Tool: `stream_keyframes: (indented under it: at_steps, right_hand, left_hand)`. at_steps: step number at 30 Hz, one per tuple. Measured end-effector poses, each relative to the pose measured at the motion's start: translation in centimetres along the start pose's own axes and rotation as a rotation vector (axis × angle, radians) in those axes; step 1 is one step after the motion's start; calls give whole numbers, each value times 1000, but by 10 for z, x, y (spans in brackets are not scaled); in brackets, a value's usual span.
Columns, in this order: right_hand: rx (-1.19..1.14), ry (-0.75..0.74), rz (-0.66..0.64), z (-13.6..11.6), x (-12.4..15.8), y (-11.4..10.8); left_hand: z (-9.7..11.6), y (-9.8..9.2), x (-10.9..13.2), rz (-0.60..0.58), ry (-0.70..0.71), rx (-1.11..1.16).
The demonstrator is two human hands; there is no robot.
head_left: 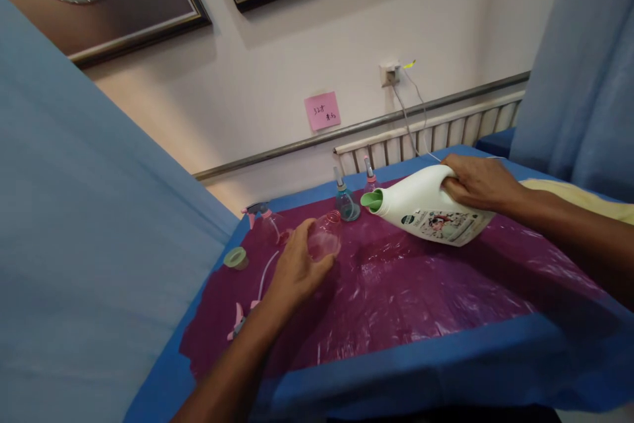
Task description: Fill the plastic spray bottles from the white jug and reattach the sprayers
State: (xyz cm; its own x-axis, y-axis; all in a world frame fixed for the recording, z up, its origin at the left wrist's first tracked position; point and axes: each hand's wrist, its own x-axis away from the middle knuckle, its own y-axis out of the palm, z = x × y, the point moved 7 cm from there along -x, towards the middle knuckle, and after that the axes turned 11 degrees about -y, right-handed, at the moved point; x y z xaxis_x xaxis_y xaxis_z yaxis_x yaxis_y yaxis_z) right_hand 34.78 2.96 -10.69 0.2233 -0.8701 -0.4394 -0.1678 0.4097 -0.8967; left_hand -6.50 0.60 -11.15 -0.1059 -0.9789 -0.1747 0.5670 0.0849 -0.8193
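Note:
My left hand [298, 264] is wrapped round a clear pink-tinted spray bottle [324, 238] with its top off and its mouth pointing up and to the right. Some cloudy liquid seems to show inside it. My right hand [478, 182] grips the handle of a large white detergent jug [428, 202], which lies tilted far over. Its green spout [372, 200] points left toward the small bottle, a gap apart from it. A pink and grey spray head [240, 319] with a white tube rests beside my left forearm. A green cap [236, 258] sits farther left.
On the purple plastic sheet [396, 297] stand a teal spray bottle [347, 202], a pink one [370, 175] and a clear one with a pink trigger [270, 225]. A blue curtain [89, 231] hangs at left. A wall socket [389, 73] has cords running down.

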Motion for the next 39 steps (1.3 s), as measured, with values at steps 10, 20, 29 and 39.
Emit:
stream_keyframes:
  at_steps: [10,20,29,39]
  right_hand:
    - [98,-29,-22,-14,-2,5]
    - [144,-3,-16,-21,-5,6]
    - [67,-11,-18,-25,-7,9]
    - [129,-41,-61,-30,-10,11]
  left_hand:
    - [20,-7,-12,-41,88,-224]
    - [36,-7,-15,-71,102,-398]
    - [49,-6,-16,-80,159,-534]
    - [62,-8,-16,-60,223,-656]
